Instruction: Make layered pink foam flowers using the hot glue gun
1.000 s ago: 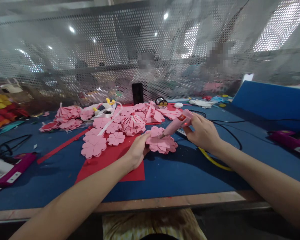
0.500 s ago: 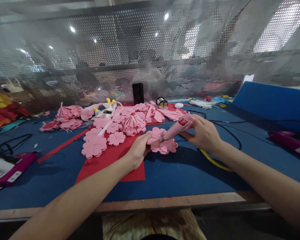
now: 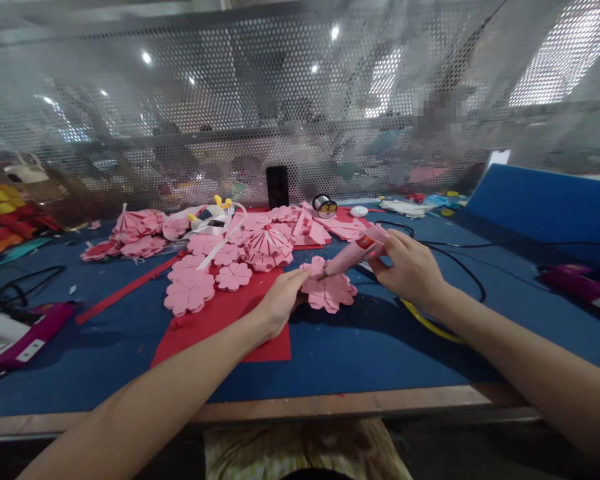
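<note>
My left hand (image 3: 281, 303) pinches the left edge of a pink paper flower (image 3: 333, 293), holding it just above the table. Its thumb lies on the petals, and the other fingertips are hidden beneath. Wrapped in pink, a hot glue gun (image 3: 355, 250) with a small red light is gripped in my right hand (image 3: 411, 270). The gun slants down to the left, its tip at the flower's upper left part, close to my left thumb; whether it touches is unclear. More flat pink paper flowers (image 3: 190, 291) lie left of my hands, beside a layered pink paper piece (image 3: 269, 248).
Red paper (image 3: 220, 333) lies under my left forearm. A spool (image 3: 325, 206) and an upright black phone (image 3: 277, 187) stand at the back. Purple power strips (image 3: 30, 343) sit at both sides. Black cords (image 3: 460, 267) and a yellow cable (image 3: 430, 327) run on the right, near a blue panel (image 3: 545, 207).
The glue gun's tip has shifted from the flower's middle toward its upper left petals. The flower has tilted and sunk slightly in my left hand.
</note>
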`<state>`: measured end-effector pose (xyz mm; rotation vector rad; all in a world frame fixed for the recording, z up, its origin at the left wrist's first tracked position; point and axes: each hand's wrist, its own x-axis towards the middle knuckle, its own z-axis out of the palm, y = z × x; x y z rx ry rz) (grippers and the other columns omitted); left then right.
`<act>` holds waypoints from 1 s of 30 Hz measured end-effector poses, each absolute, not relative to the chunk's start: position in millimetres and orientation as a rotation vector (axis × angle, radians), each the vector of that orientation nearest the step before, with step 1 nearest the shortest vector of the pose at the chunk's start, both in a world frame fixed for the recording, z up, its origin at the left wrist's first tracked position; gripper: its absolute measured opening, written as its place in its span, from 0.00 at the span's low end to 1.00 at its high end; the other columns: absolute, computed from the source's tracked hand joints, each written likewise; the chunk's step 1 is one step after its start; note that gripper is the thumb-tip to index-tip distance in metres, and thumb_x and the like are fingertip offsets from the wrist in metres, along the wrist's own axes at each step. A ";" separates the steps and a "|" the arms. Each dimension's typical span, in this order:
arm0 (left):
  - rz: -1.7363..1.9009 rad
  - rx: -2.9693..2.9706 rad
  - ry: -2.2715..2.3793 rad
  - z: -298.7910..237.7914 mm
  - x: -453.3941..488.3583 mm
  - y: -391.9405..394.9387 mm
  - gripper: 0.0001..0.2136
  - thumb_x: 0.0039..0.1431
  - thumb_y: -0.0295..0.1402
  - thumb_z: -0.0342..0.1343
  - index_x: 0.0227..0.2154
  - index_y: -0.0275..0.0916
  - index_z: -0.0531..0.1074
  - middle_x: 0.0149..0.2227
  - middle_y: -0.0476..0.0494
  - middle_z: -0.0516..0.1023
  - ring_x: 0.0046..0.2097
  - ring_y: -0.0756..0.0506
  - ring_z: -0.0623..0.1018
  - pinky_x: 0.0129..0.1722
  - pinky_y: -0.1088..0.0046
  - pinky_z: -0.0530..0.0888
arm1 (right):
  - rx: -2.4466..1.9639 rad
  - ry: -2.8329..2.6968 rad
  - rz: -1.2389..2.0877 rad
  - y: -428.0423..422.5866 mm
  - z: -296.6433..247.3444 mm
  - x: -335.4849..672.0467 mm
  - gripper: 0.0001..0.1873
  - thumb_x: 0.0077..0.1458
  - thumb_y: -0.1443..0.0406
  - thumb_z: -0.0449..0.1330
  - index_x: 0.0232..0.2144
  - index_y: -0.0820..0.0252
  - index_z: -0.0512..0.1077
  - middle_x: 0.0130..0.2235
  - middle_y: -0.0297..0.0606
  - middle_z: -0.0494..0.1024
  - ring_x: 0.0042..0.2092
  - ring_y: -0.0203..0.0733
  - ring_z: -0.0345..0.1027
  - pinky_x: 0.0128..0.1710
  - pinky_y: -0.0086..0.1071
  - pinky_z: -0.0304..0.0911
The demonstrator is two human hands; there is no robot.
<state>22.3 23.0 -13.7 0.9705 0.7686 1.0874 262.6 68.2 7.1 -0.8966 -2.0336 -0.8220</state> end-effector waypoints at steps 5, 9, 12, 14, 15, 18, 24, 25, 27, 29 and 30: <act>1.078 0.985 0.776 -14.9 21.7 23.5 0.15 0.58 0.42 0.60 0.37 0.34 0.80 0.35 0.41 0.81 0.33 0.47 0.75 0.33 0.73 0.69 | -0.927 -2.035 -0.819 66.1 8.4 261.1 0.07 0.55 0.61 0.60 0.33 0.57 0.65 0.33 0.40 0.73 0.35 0.46 0.70 0.32 0.36 0.64; 1.058 1.005 0.775 -16.0 21.4 22.6 0.16 0.58 0.44 0.60 0.37 0.33 0.80 0.35 0.40 0.81 0.33 0.47 0.76 0.35 0.72 0.69 | -0.909 -2.036 -0.809 66.6 7.2 262.8 0.04 0.55 0.67 0.57 0.36 0.58 0.67 0.36 0.42 0.74 0.36 0.47 0.70 0.33 0.36 0.64; 1.055 1.017 0.772 -17.0 21.5 22.5 0.17 0.57 0.45 0.61 0.37 0.33 0.80 0.34 0.39 0.81 0.33 0.46 0.76 0.36 0.71 0.69 | -0.883 -2.035 -0.821 68.0 6.2 264.9 0.07 0.55 0.70 0.55 0.37 0.57 0.67 0.36 0.42 0.75 0.37 0.47 0.71 0.34 0.36 0.65; 1.055 1.024 0.771 -18.1 21.7 23.1 0.18 0.56 0.45 0.62 0.37 0.33 0.80 0.34 0.39 0.81 0.33 0.46 0.76 0.36 0.71 0.69 | -0.884 -2.035 -0.828 68.8 5.6 266.0 0.08 0.55 0.70 0.55 0.39 0.57 0.67 0.36 0.42 0.75 0.37 0.47 0.71 0.34 0.36 0.65; 1.054 1.026 0.770 -18.6 21.7 23.5 0.18 0.56 0.46 0.62 0.37 0.33 0.80 0.34 0.39 0.81 0.33 0.46 0.76 0.36 0.71 0.69 | -0.889 -2.034 -0.828 69.0 5.5 266.3 0.08 0.55 0.70 0.55 0.39 0.57 0.67 0.36 0.42 0.76 0.37 0.47 0.71 0.34 0.36 0.65; 1.047 1.031 0.773 -19.5 21.7 24.7 0.19 0.56 0.47 0.61 0.37 0.33 0.81 0.35 0.38 0.82 0.34 0.45 0.77 0.37 0.71 0.69 | -0.903 -2.025 -0.813 68.4 6.4 265.2 0.09 0.56 0.69 0.55 0.41 0.58 0.68 0.35 0.41 0.76 0.35 0.47 0.71 0.33 0.36 0.65; 1.040 1.032 0.776 -18.9 21.3 24.8 0.18 0.58 0.46 0.60 0.39 0.34 0.81 0.38 0.38 0.82 0.37 0.44 0.78 0.38 0.70 0.70 | -0.934 -2.017 -0.800 63.9 12.0 259.6 0.12 0.57 0.61 0.58 0.43 0.58 0.68 0.35 0.41 0.75 0.35 0.47 0.71 0.35 0.39 0.67; 1.040 1.032 0.772 -19.2 21.3 24.9 0.18 0.58 0.46 0.60 0.39 0.35 0.81 0.38 0.38 0.83 0.38 0.43 0.79 0.39 0.70 0.71 | -0.927 -2.013 -0.827 63.7 12.5 259.6 0.11 0.57 0.62 0.58 0.43 0.58 0.68 0.35 0.42 0.75 0.35 0.48 0.71 0.35 0.39 0.68; 1.042 1.031 0.765 -19.9 21.2 25.1 0.18 0.57 0.46 0.61 0.39 0.35 0.81 0.38 0.38 0.83 0.39 0.43 0.79 0.40 0.69 0.71 | -0.910 -2.008 -0.881 64.0 12.6 260.5 0.09 0.57 0.65 0.56 0.42 0.59 0.67 0.36 0.43 0.75 0.37 0.49 0.71 0.36 0.39 0.68; 1.042 1.032 0.759 -20.4 21.2 25.3 0.18 0.57 0.46 0.61 0.39 0.35 0.81 0.38 0.38 0.83 0.39 0.43 0.78 0.41 0.69 0.71 | -0.902 -2.007 -0.902 64.8 11.8 262.0 0.10 0.56 0.69 0.54 0.42 0.59 0.67 0.36 0.43 0.75 0.38 0.49 0.71 0.36 0.38 0.67; 1.041 1.033 0.756 -20.4 21.1 25.2 0.18 0.57 0.46 0.61 0.39 0.34 0.81 0.38 0.38 0.83 0.39 0.43 0.78 0.41 0.69 0.71 | -0.908 -2.004 -0.902 65.3 11.3 262.7 0.11 0.56 0.70 0.54 0.42 0.59 0.67 0.37 0.44 0.76 0.39 0.48 0.71 0.36 0.37 0.67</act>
